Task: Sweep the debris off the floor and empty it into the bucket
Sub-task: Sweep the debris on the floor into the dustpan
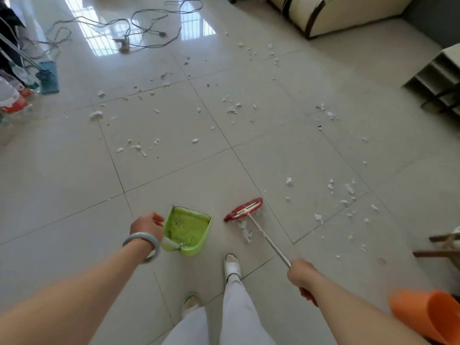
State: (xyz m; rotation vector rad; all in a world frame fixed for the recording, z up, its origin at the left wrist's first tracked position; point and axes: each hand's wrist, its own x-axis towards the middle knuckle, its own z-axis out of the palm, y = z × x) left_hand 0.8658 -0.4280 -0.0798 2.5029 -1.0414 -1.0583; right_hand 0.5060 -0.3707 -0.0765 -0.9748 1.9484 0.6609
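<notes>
The person stood on the pale tiled floor (74, 175) and looked down. The left hand (145, 226) had its fingers curled round the handle of a green dustpan (189, 229). The dustpan sat flat on the floor, just in front of the person's feet, with its open side facing away. A round grey bracelet (142, 245) hung on that wrist.

The right hand (302, 273) gripped the thin metal stick of a broom (245, 209). The red head of the broom touched the floor, just to the right of the dustpan. A few white bits lay right beside the broom head.

Many more white bits (231, 109) were spread over the tiles, farther out in front and off to the right. I could not tell what they were made of.

An orange bucket (423, 312) stood near the person's right arm, at the low right corner, partly cut off.

Far across the room, dark cables (139, 23) lay tangled on the shiny tiles. A blue mop (48, 77) rested at the left, near some plastic bottles (11, 100). A cream sofa (336, 13) stood at the far right, and a low shelf (440, 75) was beside the right wall.
</notes>
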